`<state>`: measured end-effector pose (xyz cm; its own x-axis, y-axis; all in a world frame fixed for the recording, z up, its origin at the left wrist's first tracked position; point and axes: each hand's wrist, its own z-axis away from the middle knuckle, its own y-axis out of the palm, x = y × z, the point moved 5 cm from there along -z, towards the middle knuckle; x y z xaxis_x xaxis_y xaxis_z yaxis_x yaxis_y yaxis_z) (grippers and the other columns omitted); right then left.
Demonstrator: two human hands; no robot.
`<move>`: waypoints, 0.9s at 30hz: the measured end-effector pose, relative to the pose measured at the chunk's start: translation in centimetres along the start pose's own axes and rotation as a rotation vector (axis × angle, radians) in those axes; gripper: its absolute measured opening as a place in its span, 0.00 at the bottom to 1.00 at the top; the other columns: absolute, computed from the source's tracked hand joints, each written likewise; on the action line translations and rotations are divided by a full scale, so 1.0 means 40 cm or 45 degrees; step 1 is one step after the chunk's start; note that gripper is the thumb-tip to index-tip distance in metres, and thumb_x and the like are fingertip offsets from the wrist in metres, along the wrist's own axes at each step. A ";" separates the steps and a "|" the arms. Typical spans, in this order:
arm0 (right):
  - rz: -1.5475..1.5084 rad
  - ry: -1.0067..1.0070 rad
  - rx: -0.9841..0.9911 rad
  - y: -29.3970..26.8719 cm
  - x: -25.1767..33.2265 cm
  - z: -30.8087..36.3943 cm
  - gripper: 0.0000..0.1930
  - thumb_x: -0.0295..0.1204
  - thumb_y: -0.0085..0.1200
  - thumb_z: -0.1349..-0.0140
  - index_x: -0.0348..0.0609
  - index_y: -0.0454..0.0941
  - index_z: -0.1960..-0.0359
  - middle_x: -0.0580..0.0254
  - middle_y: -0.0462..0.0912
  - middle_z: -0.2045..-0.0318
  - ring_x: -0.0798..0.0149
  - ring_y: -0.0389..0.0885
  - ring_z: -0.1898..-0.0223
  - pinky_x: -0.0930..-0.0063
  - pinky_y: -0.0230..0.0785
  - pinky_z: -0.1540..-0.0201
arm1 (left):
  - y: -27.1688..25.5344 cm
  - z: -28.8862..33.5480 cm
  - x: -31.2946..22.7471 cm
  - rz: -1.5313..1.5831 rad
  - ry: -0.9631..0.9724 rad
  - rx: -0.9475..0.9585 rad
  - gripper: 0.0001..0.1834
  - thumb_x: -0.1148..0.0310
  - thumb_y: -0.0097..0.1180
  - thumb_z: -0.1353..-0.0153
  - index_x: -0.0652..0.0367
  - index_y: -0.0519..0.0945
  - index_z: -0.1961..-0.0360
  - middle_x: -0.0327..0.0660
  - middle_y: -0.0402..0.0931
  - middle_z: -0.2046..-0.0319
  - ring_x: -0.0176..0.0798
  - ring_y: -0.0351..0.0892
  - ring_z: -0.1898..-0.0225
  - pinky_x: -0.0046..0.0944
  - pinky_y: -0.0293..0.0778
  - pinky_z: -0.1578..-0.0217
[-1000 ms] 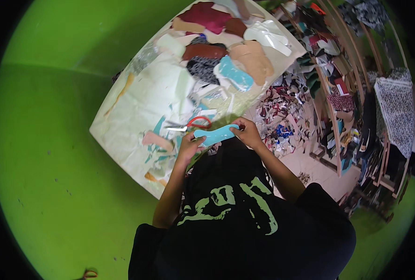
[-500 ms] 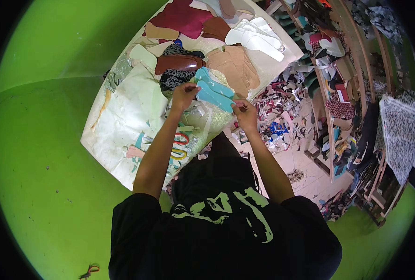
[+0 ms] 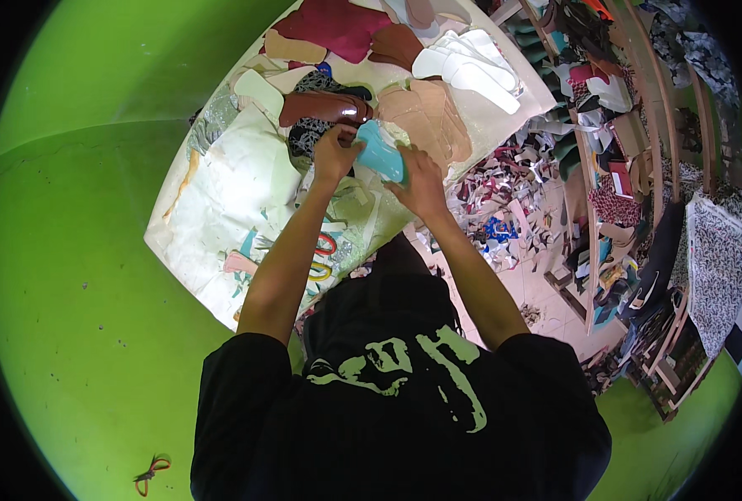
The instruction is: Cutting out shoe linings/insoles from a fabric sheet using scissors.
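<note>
Turquoise insole-shaped pieces (image 3: 377, 150) lie between my hands, over the middle of the table; they look stacked, but I cannot tell how many there are. My left hand (image 3: 336, 156) pinches their left end. My right hand (image 3: 421, 181) has its fingers closed on the right end. Just beyond my left hand is a glossy brown insole-shaped piece (image 3: 316, 108), with a black-and-white patterned piece (image 3: 306, 134) beside it. A fan of tan insole-shaped pieces (image 3: 425, 117) sits beyond my right hand.
White insole-shaped pieces (image 3: 468, 65) and dark red material (image 3: 337, 29) lie at the table's far side. Scissors with red handles (image 3: 326, 244) and yellow handles (image 3: 320, 271) rest near my left forearm. Scraps (image 3: 504, 196) cover the floor at right, beside cluttered wooden shelves (image 3: 592, 242).
My right hand has moved inward, toward my left hand, and wraps further over the turquoise pieces. They lay spread side by side before and now overlap.
</note>
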<state>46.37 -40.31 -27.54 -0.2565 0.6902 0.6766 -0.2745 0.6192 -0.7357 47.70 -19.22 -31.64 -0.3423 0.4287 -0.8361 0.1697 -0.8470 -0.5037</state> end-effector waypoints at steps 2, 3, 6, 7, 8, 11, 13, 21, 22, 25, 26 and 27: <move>-0.125 0.014 0.018 0.014 -0.033 -0.015 0.32 0.27 0.73 0.58 0.39 0.74 0.48 0.47 0.77 0.50 0.44 0.75 0.46 0.58 0.68 0.45 | 0.013 -0.009 -0.008 0.031 -0.023 0.123 0.16 0.68 0.70 0.49 0.61 0.83 0.60 0.43 0.83 0.68 0.36 0.82 0.68 0.35 0.78 0.63; -0.251 0.013 0.030 0.019 -0.050 -0.022 0.31 0.28 0.73 0.58 0.37 0.76 0.49 0.45 0.79 0.52 0.44 0.78 0.49 0.59 0.70 0.47 | 0.012 -0.007 -0.007 0.094 -0.049 0.119 0.15 0.68 0.69 0.46 0.62 0.83 0.58 0.42 0.84 0.67 0.35 0.82 0.67 0.35 0.77 0.63; -0.325 0.051 0.031 0.007 -0.048 -0.045 0.28 0.29 0.73 0.56 0.34 0.77 0.51 0.44 0.82 0.59 0.43 0.81 0.55 0.60 0.74 0.51 | -0.015 0.005 0.038 0.287 -0.100 -0.021 0.14 0.68 0.66 0.42 0.63 0.83 0.58 0.41 0.84 0.67 0.33 0.81 0.66 0.34 0.77 0.62; -0.325 0.047 0.035 0.008 -0.050 -0.045 0.28 0.29 0.73 0.56 0.34 0.77 0.51 0.44 0.82 0.59 0.43 0.81 0.55 0.60 0.74 0.51 | -0.013 0.017 0.062 0.288 -0.102 -0.026 0.14 0.68 0.66 0.42 0.63 0.83 0.58 0.41 0.84 0.67 0.33 0.81 0.66 0.34 0.77 0.62; -0.372 0.109 -0.009 0.006 -0.057 -0.045 0.26 0.30 0.72 0.54 0.35 0.77 0.52 0.42 0.81 0.59 0.43 0.80 0.55 0.59 0.73 0.51 | -0.009 0.032 0.088 0.348 -0.167 0.001 0.14 0.67 0.65 0.41 0.63 0.82 0.57 0.41 0.83 0.66 0.32 0.81 0.65 0.34 0.77 0.62; -0.394 0.100 -0.086 0.007 -0.075 -0.031 0.25 0.32 0.71 0.52 0.36 0.78 0.52 0.42 0.80 0.58 0.44 0.80 0.54 0.59 0.73 0.51 | 0.016 0.100 0.114 0.481 -0.333 0.088 0.14 0.67 0.63 0.39 0.64 0.82 0.55 0.41 0.83 0.63 0.32 0.81 0.63 0.33 0.76 0.61; -0.376 0.015 -0.109 0.006 -0.064 -0.024 0.26 0.33 0.71 0.52 0.36 0.78 0.52 0.43 0.80 0.57 0.44 0.80 0.54 0.59 0.73 0.51 | 0.024 0.142 0.125 0.519 -0.404 0.218 0.20 0.67 0.61 0.37 0.63 0.78 0.46 0.43 0.82 0.56 0.34 0.80 0.58 0.33 0.77 0.57; 0.283 -0.028 -0.148 0.030 0.027 0.034 0.39 0.37 0.73 0.57 0.37 0.71 0.41 0.43 0.78 0.54 0.40 0.78 0.51 0.56 0.71 0.45 | 0.082 0.263 0.046 0.986 -0.552 0.559 0.31 0.69 0.54 0.32 0.52 0.62 0.30 0.42 0.63 0.32 0.41 0.65 0.33 0.44 0.67 0.37; 0.286 -0.043 -0.145 0.041 0.012 0.027 0.39 0.37 0.73 0.57 0.37 0.71 0.41 0.43 0.78 0.54 0.40 0.78 0.51 0.56 0.71 0.45 | 0.075 0.271 0.048 0.995 -0.547 0.547 0.31 0.69 0.54 0.32 0.52 0.62 0.30 0.42 0.63 0.32 0.41 0.65 0.33 0.44 0.67 0.37; -0.044 -0.012 -0.069 0.046 -0.047 0.000 0.33 0.33 0.68 0.51 0.37 0.72 0.42 0.39 0.79 0.51 0.39 0.77 0.48 0.57 0.70 0.44 | 0.053 0.292 0.077 0.980 -0.494 0.599 0.29 0.68 0.55 0.32 0.48 0.65 0.31 0.34 0.66 0.33 0.36 0.70 0.38 0.43 0.70 0.41; -0.036 -0.019 -0.069 0.041 -0.058 -0.005 0.33 0.33 0.68 0.51 0.37 0.72 0.42 0.39 0.79 0.51 0.39 0.77 0.48 0.57 0.70 0.44 | 0.035 0.306 0.091 0.989 -0.487 0.597 0.29 0.68 0.55 0.32 0.48 0.65 0.31 0.34 0.66 0.33 0.36 0.70 0.38 0.43 0.70 0.41; -0.110 0.050 0.004 0.045 -0.073 -0.013 0.30 0.31 0.64 0.47 0.38 0.72 0.41 0.40 0.78 0.49 0.39 0.76 0.46 0.57 0.69 0.43 | 0.001 0.319 0.115 0.951 -0.511 0.512 0.27 0.69 0.55 0.33 0.49 0.68 0.32 0.34 0.69 0.35 0.36 0.71 0.39 0.43 0.70 0.42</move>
<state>47.12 -41.00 -30.86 -0.1951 0.6485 0.7357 -0.2972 0.6758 -0.6745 34.33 -21.29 -32.74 -0.5795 -0.3471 -0.7373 0.1678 -0.9362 0.3089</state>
